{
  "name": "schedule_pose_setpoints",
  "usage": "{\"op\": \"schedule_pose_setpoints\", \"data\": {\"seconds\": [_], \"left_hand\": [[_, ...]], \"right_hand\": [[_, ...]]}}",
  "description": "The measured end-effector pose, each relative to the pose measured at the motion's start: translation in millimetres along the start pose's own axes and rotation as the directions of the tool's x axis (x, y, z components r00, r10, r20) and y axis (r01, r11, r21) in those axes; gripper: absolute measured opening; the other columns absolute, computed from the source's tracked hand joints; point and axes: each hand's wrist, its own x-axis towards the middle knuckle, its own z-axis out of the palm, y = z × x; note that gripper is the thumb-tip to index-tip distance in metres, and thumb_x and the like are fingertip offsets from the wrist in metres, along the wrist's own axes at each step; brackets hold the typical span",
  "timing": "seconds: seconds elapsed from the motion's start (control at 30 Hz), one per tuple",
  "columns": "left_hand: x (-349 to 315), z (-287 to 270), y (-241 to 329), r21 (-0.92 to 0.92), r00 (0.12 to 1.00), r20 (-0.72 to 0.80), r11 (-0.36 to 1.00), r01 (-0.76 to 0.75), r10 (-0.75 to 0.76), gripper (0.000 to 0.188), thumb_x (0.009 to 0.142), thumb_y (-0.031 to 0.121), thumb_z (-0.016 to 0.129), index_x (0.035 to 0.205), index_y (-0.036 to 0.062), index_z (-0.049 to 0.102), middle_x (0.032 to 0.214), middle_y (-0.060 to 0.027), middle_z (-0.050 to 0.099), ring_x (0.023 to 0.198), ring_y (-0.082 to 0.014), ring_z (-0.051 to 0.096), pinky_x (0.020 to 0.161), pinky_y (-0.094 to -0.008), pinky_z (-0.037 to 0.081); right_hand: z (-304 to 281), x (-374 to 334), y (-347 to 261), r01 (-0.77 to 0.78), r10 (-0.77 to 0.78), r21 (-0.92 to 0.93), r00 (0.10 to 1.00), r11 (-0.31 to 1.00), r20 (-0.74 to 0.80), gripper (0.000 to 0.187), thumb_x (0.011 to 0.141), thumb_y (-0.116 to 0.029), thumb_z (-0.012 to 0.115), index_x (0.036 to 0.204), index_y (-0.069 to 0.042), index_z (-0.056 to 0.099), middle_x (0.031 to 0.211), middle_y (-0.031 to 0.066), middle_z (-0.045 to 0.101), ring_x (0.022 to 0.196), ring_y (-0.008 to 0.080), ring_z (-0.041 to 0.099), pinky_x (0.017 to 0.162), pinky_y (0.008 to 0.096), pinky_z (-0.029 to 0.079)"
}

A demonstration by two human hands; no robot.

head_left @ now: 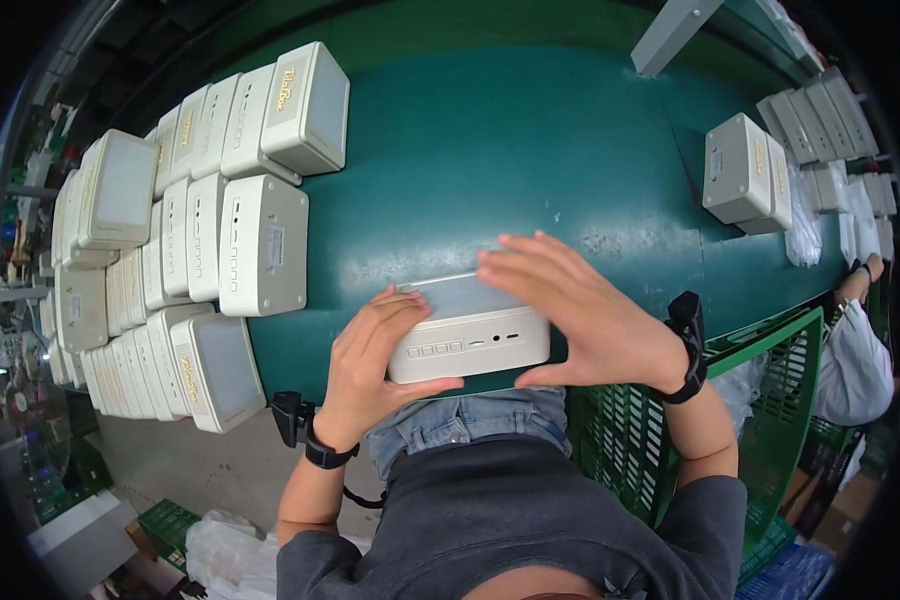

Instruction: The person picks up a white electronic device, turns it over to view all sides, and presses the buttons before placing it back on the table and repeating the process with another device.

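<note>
A cream box-shaped speaker [480,350] rests at the near edge of the green table, its row of buttons and small ports facing up toward me. My left hand [368,350] is closed round its left end, fingers over the far side and thumb along the near side. Over the right end, my right hand [595,320] is open with its fingers stretched out past the far side. The right thumb lies close to the near right corner; whether that hand touches the speaker I cannot tell.
Stacked rows of similar speakers [264,245] fill the left side. Two more [740,170] stand at the far right, near plastic bags [802,225]. A green plastic crate [790,430] is beside me on the right. Another person's arm [855,290] shows at the right. A metal post [670,35] rises at the back.
</note>
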Motion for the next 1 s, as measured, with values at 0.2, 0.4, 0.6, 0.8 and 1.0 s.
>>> {"op": "schedule_pose_setpoints", "data": {"seconds": [0.2, 0.4, 0.6, 0.8, 1.0], "left_hand": [[6, -14, 0, -0.002, 0.997, 0.055, 0.998, -0.056, 0.056, 0.068, 0.058, 0.031, 0.088, 0.112, 0.0007, 0.06, 0.109, -0.0155, 0.064, 0.101, -0.0317, 0.064, 0.098, -0.0467, 0.049], [-3, -9, -5, 0.083, 0.987, 0.135, 0.991, -0.104, 0.092, 0.059, 0.061, 0.023, 0.086, 0.109, -0.0017, 0.063, 0.112, -0.0171, 0.065, 0.105, -0.0336, 0.064, 0.097, -0.0472, 0.05], [-13, -7, -1, 0.119, 0.978, 0.113, 0.975, -0.188, 0.175, 0.059, 0.063, 0.024, 0.086, 0.11, -0.0024, 0.061, 0.11, -0.0171, 0.065, 0.104, -0.0349, 0.064, 0.095, -0.0488, 0.051], [-15, -5, -7, 0.164, 0.973, 0.106, 0.962, -0.22, 0.205, 0.058, 0.066, 0.026, 0.085, 0.111, -0.0025, 0.06, 0.109, -0.0168, 0.065, 0.103, -0.0366, 0.064, 0.093, -0.0497, 0.052], [-20, -12, 5, 0.205, 0.965, 0.104, 0.945, -0.256, 0.239, 0.059, 0.067, 0.026, 0.084, 0.112, -0.003, 0.06, 0.108, -0.0182, 0.065, 0.102, -0.037, 0.064, 0.092, -0.0487, 0.052]], "right_hand": [[29, -3, -1, 0.034, -0.036, 0.052, 0.999, 0.998, 0.037, 0.077, 0.068, -0.025, 0.08, 0.135, -0.006, 0.046, 0.141, 0.0095, 0.047, 0.137, 0.0308, 0.036, 0.113, 0.0484, 0.029], [30, -4, -13, -0.012, 0.004, -0.169, 0.999, 0.986, -0.047, 0.064, 0.07, -0.02, 0.076, 0.128, -0.005, 0.053, 0.132, 0.0104, 0.054, 0.129, 0.0298, 0.045, 0.112, 0.0479, 0.031], [54, -7, -18, 0.096, -0.161, -0.34, 0.973, 0.935, -0.168, 0.047, 0.076, -0.017, 0.064, 0.121, -0.005, 0.057, 0.121, 0.0076, 0.06, 0.116, 0.0259, 0.055, 0.105, 0.0422, 0.04], [55, -5, -7, 0.138, -0.226, -0.336, 0.944, 0.932, -0.239, 0.041, 0.079, -0.017, 0.059, 0.119, -0.005, 0.058, 0.118, 0.0068, 0.062, 0.113, 0.0247, 0.057, 0.101, 0.0402, 0.043], [50, -11, -15, 0.185, -0.257, -0.268, 0.93, 0.946, -0.263, 0.044, 0.077, -0.018, 0.063, 0.119, -0.005, 0.058, 0.117, 0.0069, 0.061, 0.112, 0.025, 0.058, 0.1, 0.0399, 0.044]]}}
